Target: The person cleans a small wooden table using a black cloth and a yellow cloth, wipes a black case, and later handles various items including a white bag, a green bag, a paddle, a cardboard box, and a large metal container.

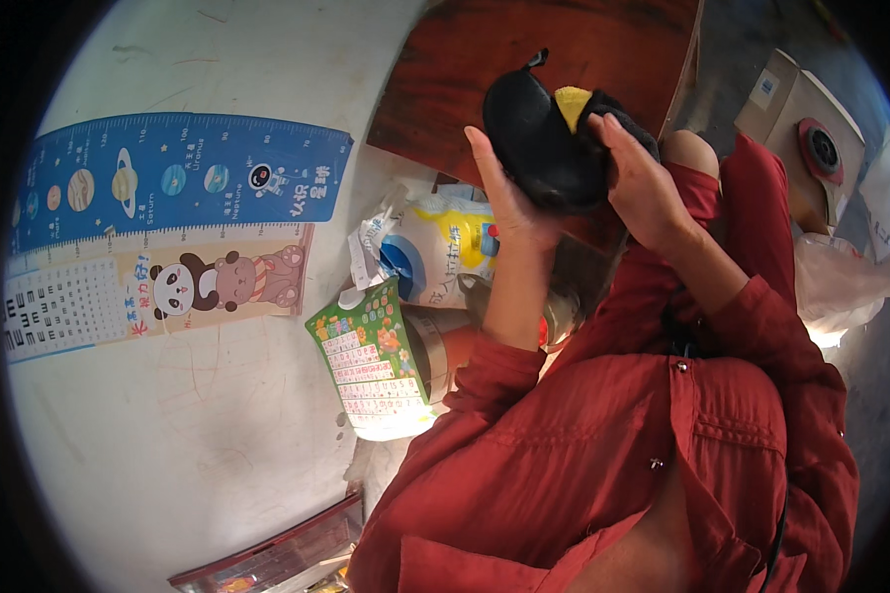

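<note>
Item: one black shoe-like piece (526,124), top centre of the frame, long axis running upper left to lower right, above and against the left hand (517,210), the nearer one, which I see gripping it from below, fingers hidden. Right hand (643,188), to its right, fingers curled on a dark fuzzy piece (625,114); whether joined, I cannot tell. Finish: smooth, rounded, small tab (537,59) on top, yellow patch (571,104) alongside.
</note>
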{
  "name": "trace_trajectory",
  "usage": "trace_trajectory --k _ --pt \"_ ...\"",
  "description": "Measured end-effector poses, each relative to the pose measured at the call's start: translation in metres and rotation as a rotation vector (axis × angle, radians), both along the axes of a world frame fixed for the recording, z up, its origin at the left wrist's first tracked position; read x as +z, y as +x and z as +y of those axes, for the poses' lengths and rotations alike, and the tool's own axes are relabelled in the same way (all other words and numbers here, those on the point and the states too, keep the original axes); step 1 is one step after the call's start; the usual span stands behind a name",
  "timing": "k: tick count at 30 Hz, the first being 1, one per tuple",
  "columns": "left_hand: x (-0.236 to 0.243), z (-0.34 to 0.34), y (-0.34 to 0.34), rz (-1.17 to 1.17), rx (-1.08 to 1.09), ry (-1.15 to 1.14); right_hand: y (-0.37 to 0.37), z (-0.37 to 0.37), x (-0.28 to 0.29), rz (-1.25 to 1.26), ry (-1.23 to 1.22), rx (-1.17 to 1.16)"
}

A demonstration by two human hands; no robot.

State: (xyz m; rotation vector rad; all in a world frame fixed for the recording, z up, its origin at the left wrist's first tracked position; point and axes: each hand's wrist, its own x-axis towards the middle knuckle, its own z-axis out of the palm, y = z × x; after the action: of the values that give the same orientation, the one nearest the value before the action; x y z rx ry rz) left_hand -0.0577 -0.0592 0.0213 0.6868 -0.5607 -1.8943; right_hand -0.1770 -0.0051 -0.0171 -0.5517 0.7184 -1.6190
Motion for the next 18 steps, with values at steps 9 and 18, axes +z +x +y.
trace_trajectory --k 9,18 --pt "-0.007 -0.013 0.007 0.008 0.143 -0.107 0.021 0.038 0.008 0.147 -0.133 0.054" --pt "-0.020 -0.015 -0.002 -0.458 0.614 -0.360 0.053 0.037 0.001 0.435 -0.037 -0.040"
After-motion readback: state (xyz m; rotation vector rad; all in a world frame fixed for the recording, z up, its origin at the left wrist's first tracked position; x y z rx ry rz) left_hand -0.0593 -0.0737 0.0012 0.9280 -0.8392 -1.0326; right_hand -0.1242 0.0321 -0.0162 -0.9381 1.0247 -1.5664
